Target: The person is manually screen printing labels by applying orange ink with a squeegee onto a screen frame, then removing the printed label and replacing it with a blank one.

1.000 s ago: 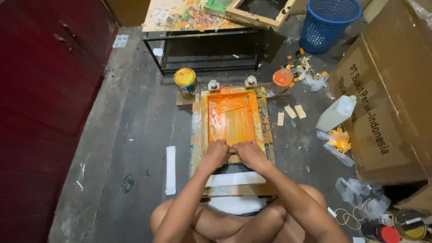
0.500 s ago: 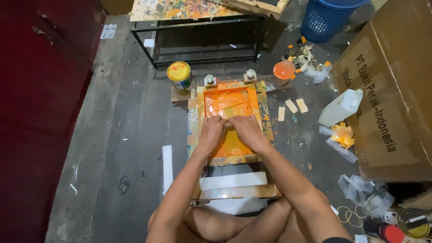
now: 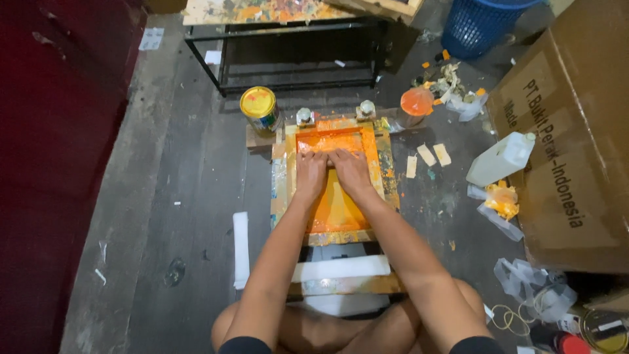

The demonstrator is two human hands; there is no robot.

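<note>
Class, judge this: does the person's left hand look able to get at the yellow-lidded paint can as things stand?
Probably yes. The left hand rests on the orange screen frame, and the paint can stands just beyond the frame's far left corner with nothing between.

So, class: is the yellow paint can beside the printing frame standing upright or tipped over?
Upright. The yellow paint can stands on the floor left of the frame, its round top facing up toward the camera and its side wall showing below.

One printing screen [image 3: 337,196], one paint can [image 3: 259,108], one blue basket [image 3: 481,23], three wood chips [image 3: 426,156], one white jug [image 3: 501,160].
</note>
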